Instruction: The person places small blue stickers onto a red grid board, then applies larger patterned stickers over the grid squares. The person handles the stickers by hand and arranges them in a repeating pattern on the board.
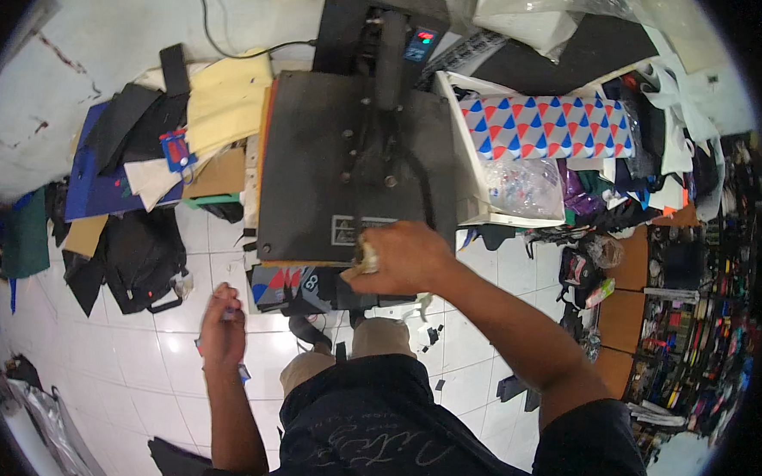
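Note:
A black heat press (307, 174) stands in front of me, its wide flat top plate lowered. My right hand (406, 256) is closed round the press's handle (365, 256), which has a worn, pale yellowish wrapping and sits at the plate's front edge. Below that edge a printed sheet (268, 285) in grey, red and blue sticks out. My left hand (224, 329) hangs over the floor at the left, apart from the press. Its fingers are curled, and a small dark bit shows at them, too small to name.
A white bin (477, 213) at the right holds a roll (546, 128) with red and blue triangles and clear plastic. Yellow cloth (227, 92) and black fabric pieces (143, 260) lie at the left. A packed shelf (696, 315) stands far right. Scraps dot the tiled floor (158, 373).

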Demonstrator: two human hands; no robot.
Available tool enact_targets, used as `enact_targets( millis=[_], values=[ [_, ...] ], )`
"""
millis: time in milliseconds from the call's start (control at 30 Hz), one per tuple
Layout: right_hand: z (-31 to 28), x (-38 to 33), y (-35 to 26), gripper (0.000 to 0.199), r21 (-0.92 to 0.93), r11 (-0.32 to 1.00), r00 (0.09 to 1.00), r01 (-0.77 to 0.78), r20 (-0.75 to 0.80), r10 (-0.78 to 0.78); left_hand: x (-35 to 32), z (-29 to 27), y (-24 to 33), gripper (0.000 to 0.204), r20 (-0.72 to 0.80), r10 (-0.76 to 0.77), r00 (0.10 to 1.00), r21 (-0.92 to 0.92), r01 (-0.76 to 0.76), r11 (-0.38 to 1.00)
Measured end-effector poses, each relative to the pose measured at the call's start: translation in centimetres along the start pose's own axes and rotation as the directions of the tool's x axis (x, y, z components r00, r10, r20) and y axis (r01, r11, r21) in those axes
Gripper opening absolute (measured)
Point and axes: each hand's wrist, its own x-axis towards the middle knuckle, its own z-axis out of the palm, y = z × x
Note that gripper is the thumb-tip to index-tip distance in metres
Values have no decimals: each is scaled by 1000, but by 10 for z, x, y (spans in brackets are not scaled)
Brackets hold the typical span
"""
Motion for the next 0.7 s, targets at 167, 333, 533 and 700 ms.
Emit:
enact_targets(
  millis=[167,333,533,700],
  values=[
    [-2,-6,7,59,83,989,989,119,-94,-111,4,54,47,22,51,127,991,-65,-124,990],
    [-2,-9,14,52,260,938,969,227,-153,-192,13,128,74,23,110,183,977,136,-197,971],
    [41,1,28,37,321,835,831,447,-496,-254,49,310,50,26,306,-69,950,649,-155,745],
    [33,5,28,30,409,800,881,439,-372,-293,81,448,-89,26,396,-509,764,871,-136,472]
  ],
)
